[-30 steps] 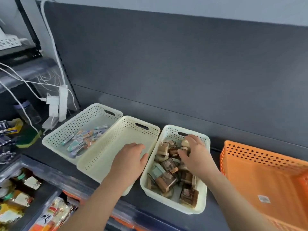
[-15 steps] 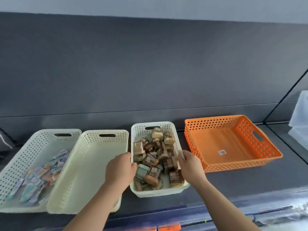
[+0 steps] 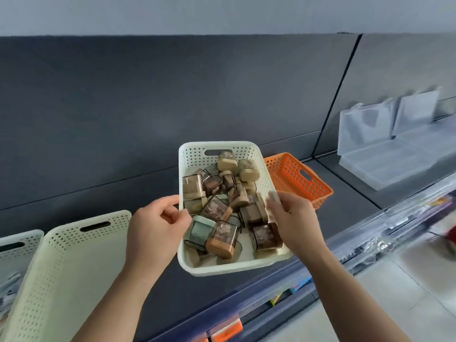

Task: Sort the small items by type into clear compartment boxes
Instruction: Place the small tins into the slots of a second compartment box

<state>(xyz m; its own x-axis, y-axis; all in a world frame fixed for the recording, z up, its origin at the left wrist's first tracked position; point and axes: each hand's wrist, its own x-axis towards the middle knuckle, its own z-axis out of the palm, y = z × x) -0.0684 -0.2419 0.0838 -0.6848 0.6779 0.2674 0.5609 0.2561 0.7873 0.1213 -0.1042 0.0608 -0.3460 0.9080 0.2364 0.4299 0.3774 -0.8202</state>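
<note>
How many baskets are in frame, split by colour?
White: 2, the held basket, gripped by the left hand and right hand, and the edge basket, cut off at far left
Cream: 1, the cream basket
Orange: 1, the orange basket
Total: 4

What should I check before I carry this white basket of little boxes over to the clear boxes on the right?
1. Grip of the left hand on the white basket: ok, on the left rim.
2. Grip of the right hand: ok, on the right rim.
3. All little boxes inside: ok.
4. Way rightward free: probably not ok, the orange basket sits there.
5. Lids of the clear boxes up: ok.
6. Their compartments free: cannot tell, blurred.
</note>
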